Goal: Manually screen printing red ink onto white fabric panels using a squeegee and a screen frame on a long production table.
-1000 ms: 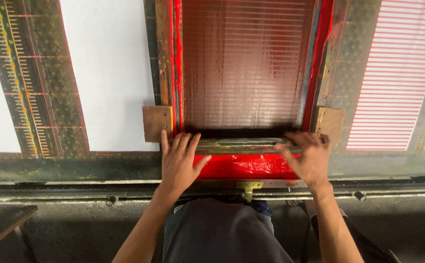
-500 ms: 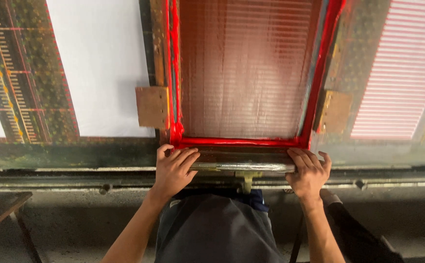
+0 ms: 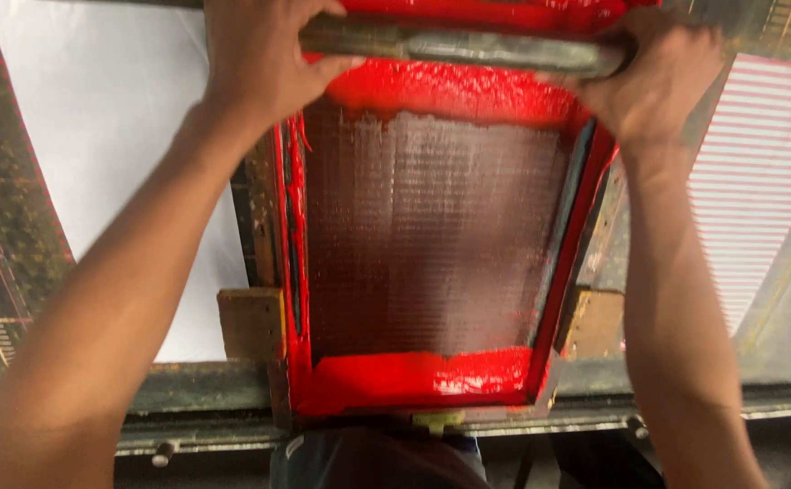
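Observation:
My left hand [image 3: 260,50] and my right hand [image 3: 663,72] both grip a long grey squeegee bar [image 3: 477,50] held across the far end of a printing screen. The screen's mesh [image 3: 423,235] is dark brown with a smeared streak down its middle, set in a red-stained frame [image 3: 291,272]. Wet red ink [image 3: 441,91] lies in a band just under the bar. Another pool of red ink [image 3: 414,376] sits at the near end of the frame.
White cloth [image 3: 115,118] lies on the table left of the screen. A panel printed with red and white stripes [image 3: 762,190] lies to the right. Wooden blocks [image 3: 246,321] flank the frame's near corners. A metal rail [image 3: 178,444] runs along the table's near edge.
My hands and the squeegee bar have moved from the near edge of the screen to its far end. A smeared streak and a red ink pool at the near end now show.

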